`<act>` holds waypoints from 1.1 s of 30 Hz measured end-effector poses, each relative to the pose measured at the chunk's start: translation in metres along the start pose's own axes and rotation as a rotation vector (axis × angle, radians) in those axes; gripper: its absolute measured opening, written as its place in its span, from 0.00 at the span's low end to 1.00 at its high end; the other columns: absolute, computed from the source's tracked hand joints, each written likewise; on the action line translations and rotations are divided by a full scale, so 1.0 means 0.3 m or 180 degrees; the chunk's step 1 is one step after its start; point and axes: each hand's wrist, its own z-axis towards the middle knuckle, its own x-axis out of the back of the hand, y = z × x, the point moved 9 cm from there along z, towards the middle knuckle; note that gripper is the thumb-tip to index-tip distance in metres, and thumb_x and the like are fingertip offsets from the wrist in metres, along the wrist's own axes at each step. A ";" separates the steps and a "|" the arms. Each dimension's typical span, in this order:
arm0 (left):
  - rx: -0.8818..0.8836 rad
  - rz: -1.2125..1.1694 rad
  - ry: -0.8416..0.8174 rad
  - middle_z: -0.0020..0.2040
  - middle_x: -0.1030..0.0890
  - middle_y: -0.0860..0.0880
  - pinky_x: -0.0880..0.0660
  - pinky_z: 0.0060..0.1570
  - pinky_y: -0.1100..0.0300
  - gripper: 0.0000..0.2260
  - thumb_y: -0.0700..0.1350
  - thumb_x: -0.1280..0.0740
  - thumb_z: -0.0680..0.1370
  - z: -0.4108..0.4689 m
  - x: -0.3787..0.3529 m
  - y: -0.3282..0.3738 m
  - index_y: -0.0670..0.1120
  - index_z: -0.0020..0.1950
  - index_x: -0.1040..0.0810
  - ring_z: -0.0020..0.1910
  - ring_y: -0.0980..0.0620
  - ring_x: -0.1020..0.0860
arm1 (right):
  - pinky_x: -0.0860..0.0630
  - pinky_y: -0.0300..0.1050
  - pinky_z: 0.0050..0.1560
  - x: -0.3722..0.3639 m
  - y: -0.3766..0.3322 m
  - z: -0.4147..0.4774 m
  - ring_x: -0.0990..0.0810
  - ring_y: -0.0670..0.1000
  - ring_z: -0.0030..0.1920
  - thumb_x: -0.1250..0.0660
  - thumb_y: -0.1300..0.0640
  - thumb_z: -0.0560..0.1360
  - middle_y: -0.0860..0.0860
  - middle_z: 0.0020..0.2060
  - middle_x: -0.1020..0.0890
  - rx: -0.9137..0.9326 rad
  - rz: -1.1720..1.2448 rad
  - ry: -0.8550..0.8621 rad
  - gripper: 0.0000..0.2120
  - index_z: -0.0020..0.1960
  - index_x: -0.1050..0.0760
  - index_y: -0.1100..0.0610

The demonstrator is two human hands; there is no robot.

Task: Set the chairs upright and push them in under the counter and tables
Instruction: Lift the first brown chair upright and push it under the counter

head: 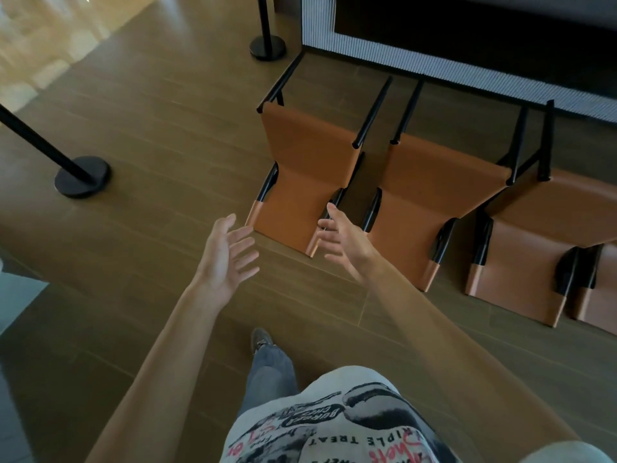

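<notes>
Both hands reach out empty, fingers spread: the left hand (pixel 224 259) hangs just short of the nearest tipped-over tan leather chair with black metal legs (pixel 302 168), and the right hand (pixel 340 236) is at its near right corner (touching or not, I cannot tell). That chair lies ahead, its long axis running away toward the ribbed grey counter (pixel 417 58). Two more chairs lie to the right.

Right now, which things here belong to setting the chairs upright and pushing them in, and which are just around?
Job:
- nearest tipped-over tan leather chair with black metal legs
- second tipped tan chair
- third tipped tan chair
- grey ribbed counter
- left hand and right hand, both open

Around:
- black barrier post with round base
- second black post base
</notes>
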 end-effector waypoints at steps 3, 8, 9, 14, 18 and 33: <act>0.0005 0.0192 -0.0025 0.67 0.26 0.45 0.31 0.65 0.43 0.23 0.61 0.41 0.78 0.098 0.091 0.106 0.48 0.66 0.24 0.64 0.43 0.26 | 0.33 0.57 0.69 -0.101 -0.052 0.084 0.27 0.55 0.66 0.46 0.32 0.77 0.58 0.69 0.29 -0.0048 0.0004 0.0068 0.34 0.71 0.33 0.57; 0.0076 0.0295 -0.0101 0.68 0.26 0.45 0.31 0.66 0.43 0.23 0.61 0.41 0.79 0.239 0.238 0.225 0.48 0.67 0.25 0.64 0.43 0.26 | 0.34 0.56 0.70 -0.260 -0.134 0.226 0.27 0.55 0.66 0.47 0.34 0.78 0.58 0.69 0.29 -0.0074 -0.0073 0.0149 0.33 0.71 0.33 0.57; 0.0115 0.0301 -0.0092 0.68 0.26 0.45 0.31 0.66 0.43 0.23 0.61 0.41 0.79 0.268 0.266 0.241 0.48 0.68 0.25 0.64 0.43 0.26 | 0.34 0.56 0.70 -0.288 -0.146 0.252 0.27 0.55 0.66 0.47 0.34 0.78 0.58 0.69 0.28 -0.0096 -0.0093 0.0158 0.33 0.71 0.33 0.57; 0.0261 0.0273 -0.0166 0.68 0.26 0.44 0.30 0.64 0.44 0.24 0.61 0.41 0.79 0.392 0.349 0.312 0.48 0.69 0.26 0.64 0.43 0.26 | 0.33 0.56 0.69 -0.391 -0.211 0.375 0.26 0.55 0.65 0.47 0.35 0.78 0.58 0.67 0.27 -0.0191 -0.0071 0.0180 0.31 0.70 0.32 0.57; 0.0350 0.0305 -0.0221 0.68 0.26 0.44 0.30 0.64 0.44 0.24 0.61 0.42 0.79 0.521 0.357 0.384 0.47 0.69 0.27 0.64 0.43 0.26 | 0.33 0.56 0.69 -0.425 -0.261 0.493 0.26 0.55 0.65 0.47 0.35 0.78 0.58 0.67 0.27 -0.0267 -0.0057 0.0170 0.32 0.70 0.33 0.58; 0.0661 0.0980 -0.0287 0.69 0.27 0.43 0.32 0.67 0.42 0.25 0.60 0.42 0.80 1.013 0.144 0.690 0.46 0.71 0.29 0.65 0.42 0.27 | 0.34 0.55 0.70 -0.331 -0.444 0.968 0.26 0.54 0.65 0.49 0.36 0.79 0.57 0.68 0.27 -0.0426 0.0753 0.0280 0.33 0.72 0.34 0.59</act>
